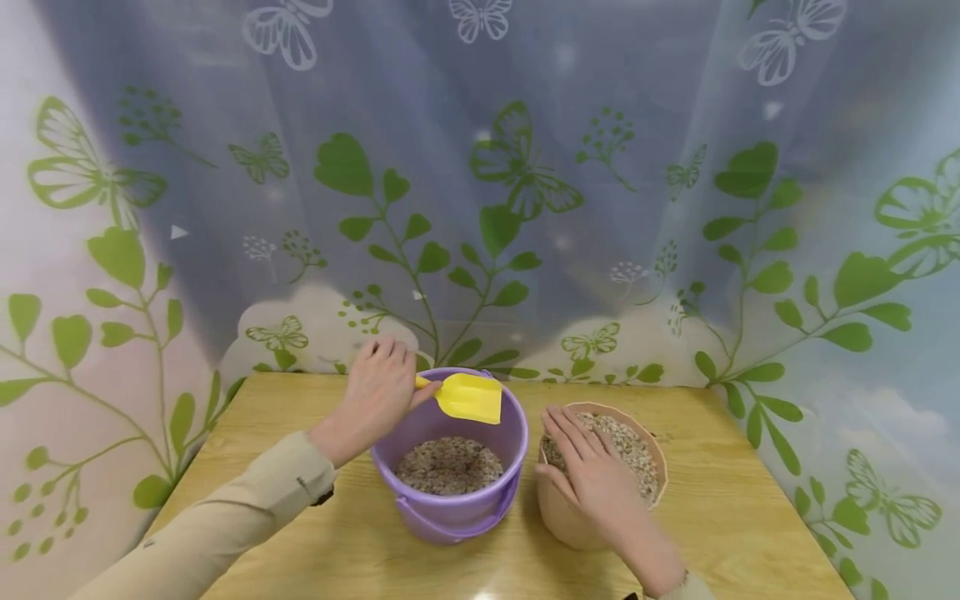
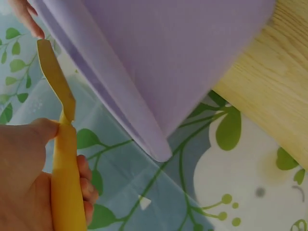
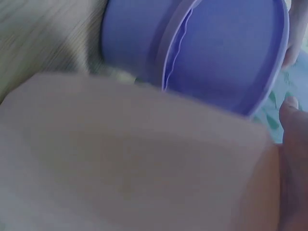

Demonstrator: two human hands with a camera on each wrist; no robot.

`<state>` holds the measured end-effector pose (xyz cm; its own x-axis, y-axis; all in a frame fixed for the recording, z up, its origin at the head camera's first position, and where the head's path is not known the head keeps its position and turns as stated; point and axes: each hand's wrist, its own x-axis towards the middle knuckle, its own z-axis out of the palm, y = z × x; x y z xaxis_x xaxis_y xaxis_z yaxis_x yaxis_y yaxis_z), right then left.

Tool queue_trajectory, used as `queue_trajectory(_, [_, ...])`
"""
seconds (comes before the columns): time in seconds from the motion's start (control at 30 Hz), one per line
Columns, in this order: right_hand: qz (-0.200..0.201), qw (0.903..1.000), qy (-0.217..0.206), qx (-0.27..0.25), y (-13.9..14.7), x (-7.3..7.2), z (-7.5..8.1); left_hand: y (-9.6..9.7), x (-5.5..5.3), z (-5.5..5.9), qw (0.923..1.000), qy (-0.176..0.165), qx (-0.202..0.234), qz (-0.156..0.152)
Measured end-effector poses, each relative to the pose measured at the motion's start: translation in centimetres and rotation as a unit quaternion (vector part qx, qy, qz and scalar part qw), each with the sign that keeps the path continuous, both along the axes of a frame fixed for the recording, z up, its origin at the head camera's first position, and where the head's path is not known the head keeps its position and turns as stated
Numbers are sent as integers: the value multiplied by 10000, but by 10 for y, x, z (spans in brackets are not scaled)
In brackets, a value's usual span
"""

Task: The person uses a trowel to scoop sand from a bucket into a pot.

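My left hand [image 1: 377,390] grips the handle of a small yellow toy shovel [image 1: 471,398], its blade held over the far part of a purple bucket [image 1: 390,467]. A layer of speckled gravel-like grains [image 1: 450,467] covers the bucket's bottom. In the left wrist view, fingers and thumb wrap round the shovel's handle [image 2: 67,183]. To the right of the bucket stands a tan pot [image 1: 558,512], filled near its rim with similar grains [image 1: 633,450]. Over its left part lies my right hand [image 1: 600,479], fingers straight; whether they press into the grains is hidden. The pot's wall [image 3: 134,168] fills much of the right wrist view.
Bucket and pot stand side by side on a wooden table [image 1: 300,533], a narrow gap between them. The bucket's handle [image 1: 465,529] hangs down at its front. Behind the table hangs a curtain [image 1: 420,200] printed with leaves and butterflies.
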<state>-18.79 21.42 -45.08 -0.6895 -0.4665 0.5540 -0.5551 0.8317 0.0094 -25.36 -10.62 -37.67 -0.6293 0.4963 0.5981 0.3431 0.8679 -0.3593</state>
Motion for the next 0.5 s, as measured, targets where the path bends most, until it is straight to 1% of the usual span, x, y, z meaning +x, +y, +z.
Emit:
queue_trajectory(0.1, [228, 9997, 95, 46, -14, -7, 0, -2, -1, -2, 9998, -39, -137, 129])
queue_trajectory(0.2, [371, 9993, -12, 75, -24, -13, 1, -2, -1, -5, 9987, -103, -373, 320])
queue_trajectory(0.33, [488, 9985, -244, 70, -33, -16, 0, 0, -1, -9, 9951, -169, -786, 570])
queue_trajectory(0.5, [544, 9982, -250, 30, -35, -18, -2, 6, -3, -13, 9878, -40, -1351, 768])
